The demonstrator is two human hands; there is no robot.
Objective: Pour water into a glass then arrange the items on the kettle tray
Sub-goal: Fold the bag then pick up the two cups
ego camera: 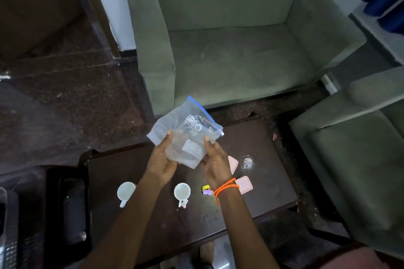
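Nearby, two white mugs (126, 191) (182, 191) sit mouth-up on the dark low table (262, 199), with small sachets (206, 190) and pink packets (246, 184) loose beside them, likely waiting to be tidied; no kettle, tray or glass is clearly in sight. Above them the left hand (160, 159) and the right hand (215, 162) each pinch a side of a clear zip bag (185, 135), thumbs on top, probably to get at its contents. Beyond stands a grey-green armchair (229, 39).
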